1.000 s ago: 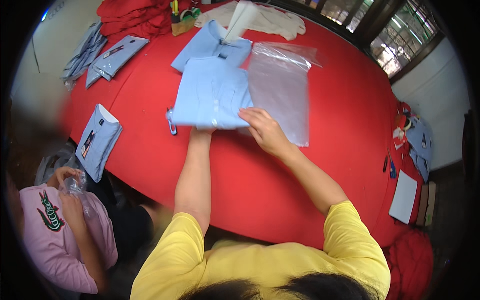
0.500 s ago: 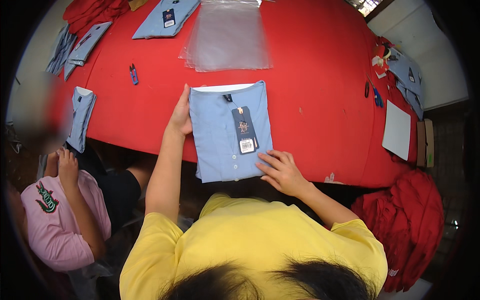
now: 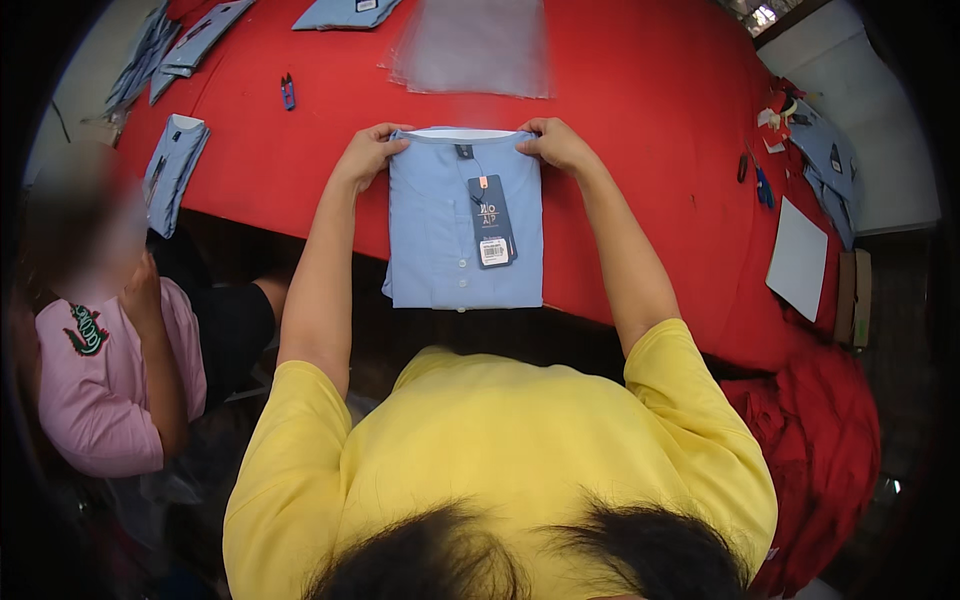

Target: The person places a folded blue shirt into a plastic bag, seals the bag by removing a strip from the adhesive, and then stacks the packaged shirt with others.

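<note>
A folded light-blue shirt point(image 3: 430, 235) lies at the table's near edge, its lower part reaching past the edge towards me. Small buttons run down its front. The rim of a white card point(image 3: 470, 134) shows at its neckline. A dark-blue hang tag point(image 3: 493, 215) with a white barcode sticker rests on the shirt. My left hand point(image 3: 372, 155) pinches the shirt's upper left corner between thumb and fingers. At the upper right corner, my right hand point(image 3: 556, 147) grips it the same way.
Clear plastic bags point(image 3: 475, 50) lie beyond the shirt on the red-covered table point(image 3: 650, 150). Blue thread snips point(image 3: 288, 92) sit left. More folded shirts point(image 3: 175, 170) are at left; others lie at far right near a white card point(image 3: 798, 258). A person in pink point(image 3: 110, 390) sits at left; red cloth point(image 3: 810, 460) hangs at right.
My right hand has moved from the shirt's lower right side up to its top right corner. My left hand now holds the top left corner. The whole view has shifted slightly.
</note>
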`<control>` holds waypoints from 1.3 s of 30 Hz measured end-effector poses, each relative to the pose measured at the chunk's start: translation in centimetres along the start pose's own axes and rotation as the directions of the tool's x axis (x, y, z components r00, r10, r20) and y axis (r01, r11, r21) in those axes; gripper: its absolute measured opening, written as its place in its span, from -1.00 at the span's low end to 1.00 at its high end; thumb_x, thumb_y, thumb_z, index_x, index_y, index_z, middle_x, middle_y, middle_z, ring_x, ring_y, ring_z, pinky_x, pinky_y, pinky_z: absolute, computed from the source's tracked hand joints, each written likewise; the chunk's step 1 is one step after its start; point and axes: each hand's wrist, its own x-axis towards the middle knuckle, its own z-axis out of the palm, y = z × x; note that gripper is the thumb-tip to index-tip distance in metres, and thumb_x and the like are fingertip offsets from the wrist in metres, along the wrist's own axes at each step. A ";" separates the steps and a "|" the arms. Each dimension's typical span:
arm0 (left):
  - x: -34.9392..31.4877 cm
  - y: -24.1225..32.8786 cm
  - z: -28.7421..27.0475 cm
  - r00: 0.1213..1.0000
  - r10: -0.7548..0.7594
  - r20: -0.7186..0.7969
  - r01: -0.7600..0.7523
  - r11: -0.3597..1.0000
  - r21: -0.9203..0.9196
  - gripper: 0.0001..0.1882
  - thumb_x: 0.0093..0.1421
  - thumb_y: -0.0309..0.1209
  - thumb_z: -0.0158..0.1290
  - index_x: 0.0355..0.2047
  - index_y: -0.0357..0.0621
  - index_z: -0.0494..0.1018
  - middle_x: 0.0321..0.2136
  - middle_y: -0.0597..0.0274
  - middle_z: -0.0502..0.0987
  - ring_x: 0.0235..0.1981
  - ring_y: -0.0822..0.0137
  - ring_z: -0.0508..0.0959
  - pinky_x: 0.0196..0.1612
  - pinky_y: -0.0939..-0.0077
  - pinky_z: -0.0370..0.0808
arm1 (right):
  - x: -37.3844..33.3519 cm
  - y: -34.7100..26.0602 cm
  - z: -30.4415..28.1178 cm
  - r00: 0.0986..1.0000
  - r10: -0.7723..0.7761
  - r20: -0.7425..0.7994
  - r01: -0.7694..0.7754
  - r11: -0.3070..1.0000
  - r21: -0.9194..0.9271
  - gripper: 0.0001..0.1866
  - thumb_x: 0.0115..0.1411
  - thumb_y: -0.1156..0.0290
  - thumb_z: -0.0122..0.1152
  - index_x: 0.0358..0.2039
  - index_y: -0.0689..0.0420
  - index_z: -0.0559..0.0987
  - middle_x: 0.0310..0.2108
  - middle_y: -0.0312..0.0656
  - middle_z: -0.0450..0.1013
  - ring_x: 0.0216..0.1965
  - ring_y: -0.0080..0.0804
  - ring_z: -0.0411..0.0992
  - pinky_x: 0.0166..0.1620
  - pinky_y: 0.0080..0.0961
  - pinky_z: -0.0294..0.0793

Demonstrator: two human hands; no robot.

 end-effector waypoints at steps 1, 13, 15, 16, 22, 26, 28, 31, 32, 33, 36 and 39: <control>0.3 0.1 0.3 1.000 0.001 0.000 -0.001 0.998 0.070 -0.73 0.18 -0.53 0.09 -0.08 -0.27 0.51 -0.31 0.16 0.55 -0.28 0.35 0.54 -0.17 0.47 0.49 | -0.7 -0.3 -0.6 0.996 0.065 0.065 -0.067 0.997 0.035 -0.70 0.12 0.51 0.21 -0.10 0.28 0.57 -0.30 -0.10 0.56 -0.27 -0.35 0.51 -0.10 -0.43 0.48; 10.9 4.0 10.1 0.962 0.225 0.152 -0.269 0.867 0.420 -0.84 0.11 -0.52 0.14 -0.27 -0.29 0.57 -0.45 0.28 0.56 -0.44 0.47 0.48 -0.32 0.58 0.41 | -5.8 -0.4 -7.1 0.828 -0.232 -0.511 -0.255 0.655 -0.711 -0.49 0.00 0.31 0.37 0.02 0.04 0.54 -0.06 -0.06 0.40 0.00 -0.08 0.34 -0.01 -0.22 0.41; 11.7 3.1 9.8 0.957 0.216 0.194 -0.285 0.824 0.489 -0.85 0.09 -0.52 0.15 -0.30 -0.28 0.57 -0.45 0.29 0.56 -0.44 0.47 0.47 -0.32 0.56 0.42 | -7.8 -0.7 -4.5 0.779 -0.352 -0.519 -0.122 0.726 -0.676 -0.55 0.05 0.28 0.32 -0.01 0.05 0.52 -0.12 -0.06 0.37 -0.07 -0.07 0.33 -0.04 -0.23 0.42; 12.0 2.8 9.5 0.954 0.231 0.192 -0.297 0.817 0.495 -0.84 0.08 -0.50 0.16 -0.30 -0.27 0.57 -0.46 0.28 0.56 -0.44 0.46 0.48 -0.31 0.55 0.42 | -8.7 -1.2 -2.6 0.838 -0.270 -0.474 -0.092 0.786 -0.611 -0.59 0.09 0.25 0.29 -0.04 0.07 0.53 -0.11 -0.05 0.36 -0.06 -0.07 0.34 -0.04 -0.22 0.43; 9.5 4.4 10.6 0.935 0.308 0.177 -0.330 0.570 0.752 -0.75 0.04 -0.37 0.19 -0.27 -0.21 0.57 -0.41 0.01 0.58 -0.34 0.13 0.59 -0.20 0.36 0.48 | -9.5 -1.4 2.1 0.903 -0.075 -0.422 -0.183 0.824 -0.536 -0.59 0.17 0.16 0.20 -0.10 0.18 0.43 -0.11 0.03 0.38 -0.10 0.05 0.44 -0.04 -0.05 0.42; 7.9 4.9 10.1 0.871 0.454 0.191 -0.406 0.443 0.799 -0.68 0.05 -0.31 0.20 -0.20 -0.18 0.56 -0.26 -0.04 0.57 -0.23 0.02 0.56 -0.13 0.28 0.48 | -8.3 -4.0 -0.2 0.925 -0.001 -0.379 -0.212 0.829 -0.518 -0.61 0.16 0.23 0.22 -0.11 0.25 0.47 -0.22 0.05 0.49 -0.18 0.03 0.49 -0.12 -0.16 0.47; 5.8 7.0 10.2 0.902 0.422 0.090 -0.315 0.502 0.806 -0.65 0.06 -0.29 0.20 -0.15 -0.14 0.54 -0.14 -0.01 0.54 -0.13 0.00 0.53 -0.08 0.24 0.48 | -7.2 -4.9 -2.2 0.907 -0.086 -0.412 -0.163 0.831 -0.532 -0.64 0.16 0.26 0.21 -0.12 0.24 0.49 -0.24 0.06 0.51 -0.17 0.01 0.50 -0.11 -0.16 0.47; 7.4 5.9 7.7 0.830 0.555 0.043 -0.314 0.402 0.860 -0.58 0.12 -0.20 0.16 -0.03 -0.06 0.50 0.02 0.03 0.46 0.08 -0.01 0.40 0.08 0.16 0.38 | -2.4 -4.9 -4.6 0.867 -0.235 -0.440 -0.024 0.862 -0.507 -0.78 0.19 0.32 0.14 -0.26 0.19 0.57 -0.26 0.00 0.51 -0.20 -0.03 0.49 -0.13 -0.14 0.45; 8.3 4.9 7.0 0.773 0.632 0.064 -0.333 0.317 0.888 -0.56 0.13 -0.18 0.14 0.00 -0.04 0.49 0.07 0.05 0.42 0.13 -0.02 0.34 0.14 0.12 0.31 | -0.2 -4.3 -5.3 0.847 -0.291 -0.444 0.029 0.860 -0.509 -0.81 0.19 0.33 0.13 -0.30 0.17 0.58 -0.27 -0.02 0.50 -0.20 -0.04 0.49 -0.14 -0.14 0.44; 9.2 3.5 6.0 0.711 0.698 0.083 -0.331 0.229 0.915 -0.55 0.15 -0.15 0.12 0.03 -0.01 0.48 0.12 0.06 0.37 0.19 -0.02 0.27 0.20 0.08 0.23 | 2.4 -4.1 -5.8 0.865 -0.259 -0.429 0.030 0.881 -0.472 -0.81 0.17 0.36 0.13 -0.29 0.18 0.61 -0.23 -0.01 0.51 -0.19 -0.04 0.48 -0.12 -0.18 0.44; 9.7 2.0 4.3 0.711 0.695 0.108 -0.303 0.163 0.939 -0.51 0.19 -0.08 0.07 0.10 0.06 0.44 0.22 0.09 0.27 0.29 -0.02 0.13 0.31 -0.02 0.01 | 10.0 -4.1 -7.8 0.934 -0.076 -0.348 0.010 0.982 -0.186 -0.77 0.14 0.39 0.15 -0.22 0.17 0.62 -0.17 0.00 0.52 -0.17 -0.10 0.49 -0.10 -0.24 0.45; 9.1 1.9 4.2 0.762 0.640 0.100 -0.294 0.203 0.934 -0.49 0.21 -0.03 0.02 0.12 0.10 0.43 0.24 0.12 0.25 0.31 -0.01 0.11 0.35 -0.02 -0.07 | 19.3 -2.4 -10.6 0.920 0.003 -0.391 0.107 0.960 0.258 -0.68 0.20 0.42 0.13 -0.07 0.31 0.54 -0.14 -0.08 0.54 -0.17 -0.27 0.48 -0.11 -0.37 0.45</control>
